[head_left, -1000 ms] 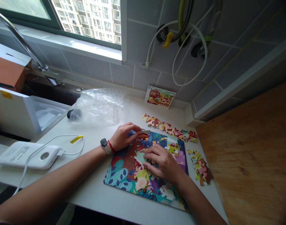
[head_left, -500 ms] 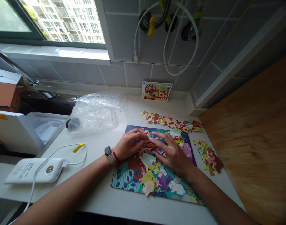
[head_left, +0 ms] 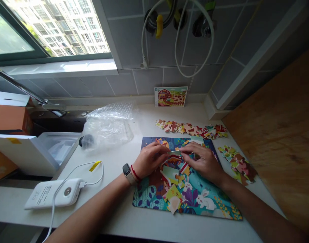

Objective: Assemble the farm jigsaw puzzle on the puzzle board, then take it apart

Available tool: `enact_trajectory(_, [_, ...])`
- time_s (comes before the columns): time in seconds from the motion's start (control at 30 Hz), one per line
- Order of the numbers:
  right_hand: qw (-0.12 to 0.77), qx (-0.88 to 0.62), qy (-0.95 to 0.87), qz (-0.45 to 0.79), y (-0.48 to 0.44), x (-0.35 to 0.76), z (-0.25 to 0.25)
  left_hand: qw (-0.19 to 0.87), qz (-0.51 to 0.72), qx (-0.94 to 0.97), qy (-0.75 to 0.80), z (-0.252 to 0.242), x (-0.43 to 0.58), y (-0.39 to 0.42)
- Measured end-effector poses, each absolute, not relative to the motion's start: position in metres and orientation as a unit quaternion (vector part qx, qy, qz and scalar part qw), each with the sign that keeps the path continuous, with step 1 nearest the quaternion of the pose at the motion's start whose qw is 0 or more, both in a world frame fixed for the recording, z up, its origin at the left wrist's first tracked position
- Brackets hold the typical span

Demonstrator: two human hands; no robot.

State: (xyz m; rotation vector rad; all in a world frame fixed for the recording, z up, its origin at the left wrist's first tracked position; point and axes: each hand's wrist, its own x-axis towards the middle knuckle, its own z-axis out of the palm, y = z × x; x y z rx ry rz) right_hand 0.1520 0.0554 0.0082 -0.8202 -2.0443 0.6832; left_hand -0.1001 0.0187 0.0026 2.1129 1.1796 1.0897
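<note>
The white bench [head_left: 111, 206] carries a rectangular puzzle board [head_left: 154, 199], which lies flat near the front edge, directly below the person. The board shows an unbroken picture along its near edge and left side (leaves, flowers, white rabbits) and a blue strip along its far edge. Whether these areas are fitted pieces or a printed backing cannot be determined from this view. The centre of the board is unfinished: several loose pieces [head_left: 173, 179] lie there at odd angles, overlapping one another and not seated. The left hand [head_left: 150, 160] and the right hand [head_left: 203, 162] are both over the upper centre of the board, fingertips facing each other. Beyond the board, a row of unplaced pieces [head_left: 192, 129] runs along the bench toward the right corner. A second heap of unplaced pieces [head_left: 237, 163] lies just beside the right edge of the board. By judgement, a substantial share of the pieces is not yet fitted, and the work is in its middle stage. A small reference picture card [head_left: 171, 96] leans upright against the tiled wall. The smallest item in hand is a pale green piece [head_left: 175, 152]: each hand pinches one end of it between thumb and fingers, holding it just above the board.
</note>
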Motion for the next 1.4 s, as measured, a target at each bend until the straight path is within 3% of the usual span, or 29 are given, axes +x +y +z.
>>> enact_trajectory(0.23, [0.411,-0.453,-0.734,0.295,0.059,0.154,0.009,0.134,0.261,0.835,0.465,-0.006,-0.117,0.031])
enact_trajectory(0.43, [0.417,-0.516,-0.663,0.346,0.072,0.152,0.005,0.124,0.222,0.845,0.47,-0.008,-0.129,0.035])
enact_trajectory(0.57, [0.405,-0.491,-0.673,0.378,0.083,0.135,0.005,0.127,0.227,0.834,0.487,-0.003,-0.135,0.037])
enact_trajectory(0.8, [0.353,-0.419,-0.814,0.192,0.078,0.12,0.003,0.143,0.26,0.802,0.519,-0.004,-0.143,0.044])
enact_trajectory(1.4, [0.275,-0.238,-0.914,0.18,0.049,0.115,-0.001,0.059,0.215,0.87,0.439,-0.01,-0.121,0.032])
